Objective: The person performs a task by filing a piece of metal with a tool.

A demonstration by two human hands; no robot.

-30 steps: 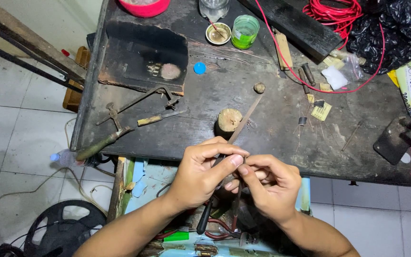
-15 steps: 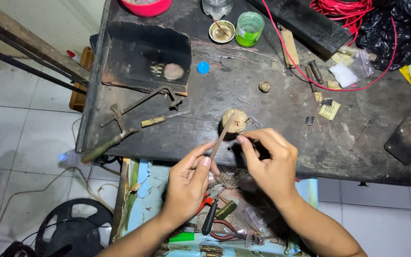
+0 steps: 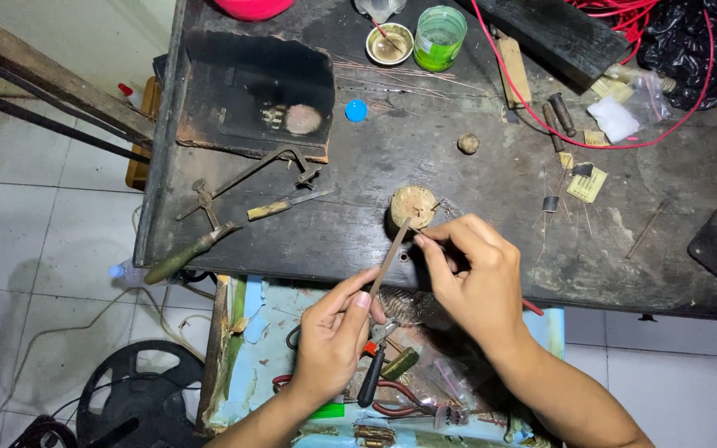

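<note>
My left hand (image 3: 334,336) grips a thin flat metal file (image 3: 390,255) that slants up toward a round wooden peg (image 3: 412,205) on the dark workbench (image 3: 358,224). My right hand (image 3: 475,278) pinches a tiny piece, too small to identify, at the file's upper end, just below the peg. Both hands hover at the bench's near edge, above an open drawer (image 3: 246,365) that holds pliers (image 3: 371,377) and other small tools.
A charred soldering block (image 3: 251,91), a blue cap (image 3: 356,110), a small bowl (image 3: 389,43), a green-filled glass (image 3: 439,37), red wire (image 3: 624,141) and a black bag (image 3: 707,41) lie on the bench. A wood-handled tool (image 3: 184,257) and a saw frame (image 3: 251,174) lie at the left. A black fan (image 3: 139,402) stands on the tiled floor.
Both hands moved up from over the drawer to the bench edge. The file now points at the wooden peg, with my right fingers at its tip.
</note>
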